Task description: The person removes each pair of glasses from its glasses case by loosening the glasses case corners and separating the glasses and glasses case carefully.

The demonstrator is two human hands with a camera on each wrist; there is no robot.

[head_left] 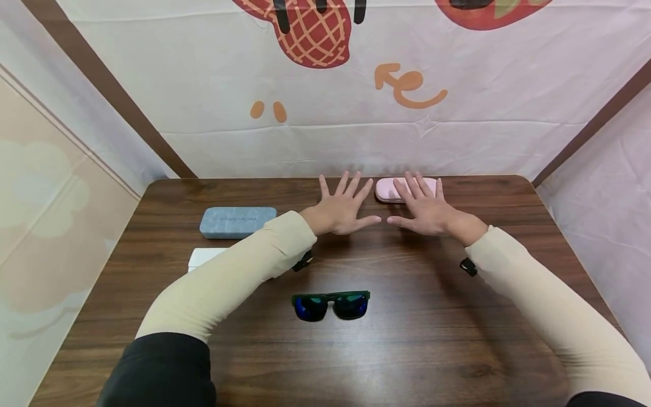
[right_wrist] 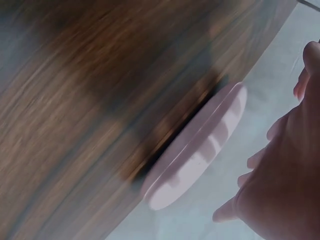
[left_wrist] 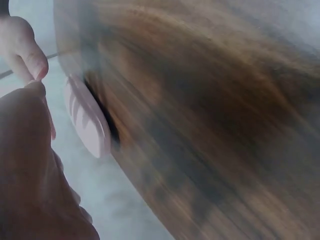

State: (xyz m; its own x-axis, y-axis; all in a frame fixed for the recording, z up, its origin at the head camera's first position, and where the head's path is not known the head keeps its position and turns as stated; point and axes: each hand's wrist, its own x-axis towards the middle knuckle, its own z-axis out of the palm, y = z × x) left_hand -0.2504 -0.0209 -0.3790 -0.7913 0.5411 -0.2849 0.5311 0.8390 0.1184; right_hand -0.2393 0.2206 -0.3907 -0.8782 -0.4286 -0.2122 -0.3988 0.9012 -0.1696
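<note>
Both hands are spread flat above the far part of the table, palms down, thumbs pointing at each other. The left hand (head_left: 342,212) holds nothing and is just left of a pink case (head_left: 387,191). Fingers of the right hand (head_left: 427,215) overlap that case in the head view; the right wrist view shows a gap between the hand (right_wrist: 285,170) and the pink case (right_wrist: 195,147), which carries finger shadows. In the left wrist view the case (left_wrist: 87,117) lies beyond the left hand (left_wrist: 40,170). Sunglasses (head_left: 330,305) with dark green frames and blue lenses rest nearer the front.
A light blue case (head_left: 237,222) lies at the back left of the wooden table (head_left: 407,350). In front of it a white item (head_left: 203,257) is partly hidden by the left sleeve. A printed cloth (head_left: 325,152) hangs directly behind the table's far edge.
</note>
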